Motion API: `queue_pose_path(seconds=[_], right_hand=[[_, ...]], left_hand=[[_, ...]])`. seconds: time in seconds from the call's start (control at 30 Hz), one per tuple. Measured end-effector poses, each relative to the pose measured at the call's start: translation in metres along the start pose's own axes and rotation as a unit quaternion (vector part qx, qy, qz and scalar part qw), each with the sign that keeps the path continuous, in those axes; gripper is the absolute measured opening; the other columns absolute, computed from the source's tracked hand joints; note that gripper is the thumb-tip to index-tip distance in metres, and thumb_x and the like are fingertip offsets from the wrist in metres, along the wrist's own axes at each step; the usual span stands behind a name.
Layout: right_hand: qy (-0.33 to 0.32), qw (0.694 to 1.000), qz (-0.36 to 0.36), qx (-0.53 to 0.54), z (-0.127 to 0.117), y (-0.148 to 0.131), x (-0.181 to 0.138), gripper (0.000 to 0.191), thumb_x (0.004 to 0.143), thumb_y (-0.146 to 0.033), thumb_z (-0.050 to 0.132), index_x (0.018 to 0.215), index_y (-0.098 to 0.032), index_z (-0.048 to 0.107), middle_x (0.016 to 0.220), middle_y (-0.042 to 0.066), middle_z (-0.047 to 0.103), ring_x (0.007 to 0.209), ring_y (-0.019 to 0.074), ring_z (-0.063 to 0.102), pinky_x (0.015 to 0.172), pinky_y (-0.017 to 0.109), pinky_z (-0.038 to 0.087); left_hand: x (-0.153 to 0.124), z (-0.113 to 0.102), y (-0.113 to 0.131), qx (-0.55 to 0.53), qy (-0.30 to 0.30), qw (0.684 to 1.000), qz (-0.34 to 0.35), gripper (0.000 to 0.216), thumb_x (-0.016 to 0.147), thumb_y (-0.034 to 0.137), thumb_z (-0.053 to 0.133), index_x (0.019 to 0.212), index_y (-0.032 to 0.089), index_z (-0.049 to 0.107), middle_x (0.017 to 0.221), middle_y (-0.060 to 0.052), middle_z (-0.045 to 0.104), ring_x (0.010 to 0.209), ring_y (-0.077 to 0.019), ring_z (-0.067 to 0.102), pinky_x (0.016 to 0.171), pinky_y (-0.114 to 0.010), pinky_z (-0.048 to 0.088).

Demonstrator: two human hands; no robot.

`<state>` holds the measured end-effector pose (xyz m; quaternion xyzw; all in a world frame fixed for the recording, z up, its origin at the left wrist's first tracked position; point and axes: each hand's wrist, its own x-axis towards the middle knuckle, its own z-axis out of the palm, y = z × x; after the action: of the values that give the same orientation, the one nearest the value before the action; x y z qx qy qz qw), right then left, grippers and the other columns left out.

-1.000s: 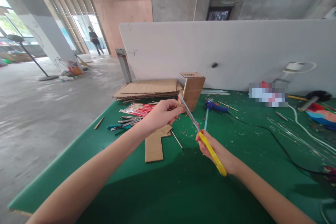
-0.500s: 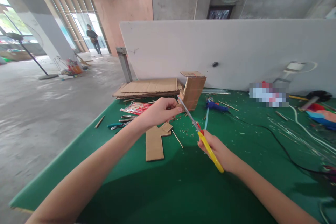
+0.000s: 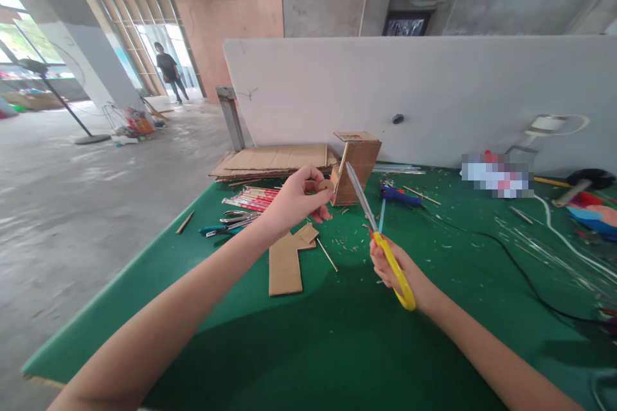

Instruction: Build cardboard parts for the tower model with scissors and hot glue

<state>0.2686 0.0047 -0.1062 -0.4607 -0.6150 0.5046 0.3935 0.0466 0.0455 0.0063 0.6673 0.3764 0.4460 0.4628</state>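
So I'm standing in the room looking at this bench, and the thing to notice is the gap between the two hands. The small round brown cardboard disc (image 3: 326, 185) is off to the left of the yellow-handled metal scissors (image 3: 380, 241), and they're not touching. The scissors' long axis runs from the right hand (image 3: 407, 268) forward and a bit left, so the tips end up above the disc in view, over to its right. Blades look pretty much together, though I wouldn't swear to it.

Left hand (image 3: 299, 196) is obviously the nearer one, since it's pinching the disc by the edge between thumb and fingers, up off the green tabletop (image 3: 332, 334). Right hand is wrapped around the yellow handles.

The disc itself: thin, flat, plain brown, roughly round from what pokes out past the fingers. It's showing as a squashed oval with the wide way going sideways. Part of it is covered by the grip, and I can't tell how clean the cut edge is.

Right behind, there's an upright angular brown cardboard construction (image 3: 357, 173) that the blades partly overlap from here. Nearer the person, a flat, roughly L-shaped piece of tan cardboard (image 3: 284, 270) lies on the tabletop, with a thin wooden stick (image 3: 328, 255) just to its right.
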Motion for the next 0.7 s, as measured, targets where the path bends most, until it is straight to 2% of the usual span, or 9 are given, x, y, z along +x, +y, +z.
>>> queue_pose_path(seconds=[0.07,0.17,0.3,0.43,0.5,0.7], right_hand=[[-0.006,1.0,0.01,0.029,0.001,-0.001,0.001,0.05,0.077,-0.071,0.048,0.092,-0.023,0.043,0.061,-0.009,0.028,0.041,0.0051,0.02,0.034,0.019,0.017],[0.002,0.998,0.025,0.066,0.003,-0.003,0.002,0.053,0.073,-0.074,0.051,0.086,-0.024,0.04,0.057,-0.011,0.024,0.039,0.0041,0.018,0.033,0.016,0.016],[0.025,0.996,0.033,0.08,0.004,-0.005,0.003,0.056,0.068,-0.077,0.052,0.083,-0.025,0.038,0.055,-0.012,0.023,0.036,0.0034,0.018,0.031,0.015,0.018],[0.011,0.996,0.032,0.08,0.002,-0.003,0.005,0.054,0.07,-0.075,0.053,0.081,-0.024,0.039,0.055,-0.011,0.024,0.036,0.0031,0.02,0.03,0.014,0.018],[0.003,0.996,0.034,0.082,0.001,-0.003,0.005,0.054,0.069,-0.075,0.054,0.081,-0.024,0.039,0.055,-0.011,0.026,0.037,0.003,0.021,0.03,0.014,0.019],[-0.009,0.995,0.047,0.086,0.0,-0.004,0.006,0.056,0.067,-0.075,0.056,0.082,-0.024,0.04,0.055,-0.011,0.027,0.038,0.0033,0.021,0.031,0.014,0.019]], left_hand=[[-0.001,0.0,0.0,-0.001,0.004,1.0,0.024,0.023,0.079,0.02,0.06,0.093,0.021,0.043,0.071,0.003,0.057,0.048,-0.0076,0.059,0.043,-0.02,0.047],[-0.003,0.001,0.002,0.031,0.008,0.998,0.061,0.029,0.081,0.019,0.058,0.107,0.021,0.046,0.067,0.005,0.053,0.049,-0.0077,0.06,0.046,-0.02,0.048],[-0.005,0.005,-0.001,0.063,0.01,0.991,0.121,0.026,0.081,0.022,0.059,0.106,0.019,0.053,0.071,0.001,0.057,0.063,-0.0114,0.066,0.052,-0.02,0.051],[-0.007,0.007,-0.004,0.067,0.014,0.988,0.137,0.033,0.079,0.021,0.061,0.111,0.019,0.054,0.078,-0.001,0.064,0.078,-0.0152,0.069,0.066,-0.024,0.055],[-0.008,0.008,-0.005,0.088,0.022,0.984,0.154,0.033,0.079,0.023,0.063,0.111,0.02,0.055,0.077,-0.001,0.064,0.076,-0.0139,0.068,0.068,-0.024,0.054],[-0.012,0.007,-0.01,0.21,0.089,0.939,0.257,0.041,0.066,0.038,0.076,0.096,0.02,0.054,0.067,0.003,0.058,0.056,-0.009,0.055,0.053,-0.023,0.045]])
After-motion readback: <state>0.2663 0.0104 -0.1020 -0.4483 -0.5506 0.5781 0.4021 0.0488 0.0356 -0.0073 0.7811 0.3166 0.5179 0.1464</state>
